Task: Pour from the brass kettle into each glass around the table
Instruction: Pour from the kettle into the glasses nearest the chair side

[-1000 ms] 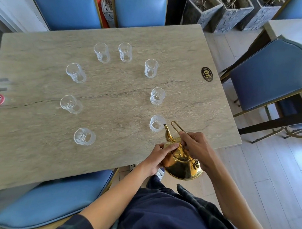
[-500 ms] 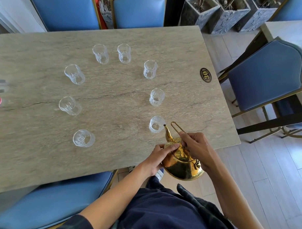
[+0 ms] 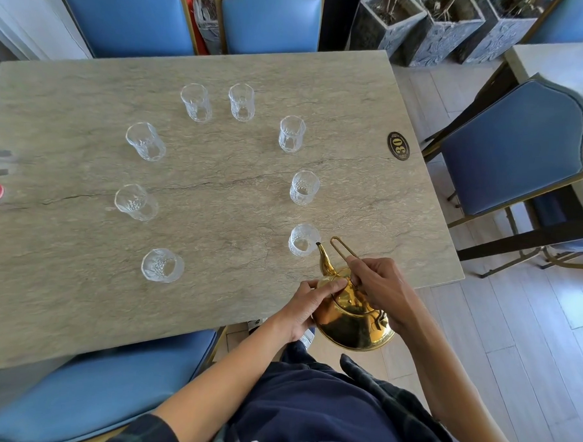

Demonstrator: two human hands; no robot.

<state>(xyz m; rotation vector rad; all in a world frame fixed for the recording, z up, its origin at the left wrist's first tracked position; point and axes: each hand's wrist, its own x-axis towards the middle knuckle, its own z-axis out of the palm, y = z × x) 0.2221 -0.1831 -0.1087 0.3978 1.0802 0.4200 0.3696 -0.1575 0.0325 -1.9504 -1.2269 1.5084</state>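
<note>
Both hands, right hand and left hand, grasp the tilted shiny brass kettle, spout over the nearest clear patterned glass on the worktop.

We saw eight glasses ringing a bare centre of the table. The widest gap in the ring lay on its near side, between the glass nearest the kettle and the near-left glass. The brass kettle and both hands crowded the ring's near-right side.
</note>
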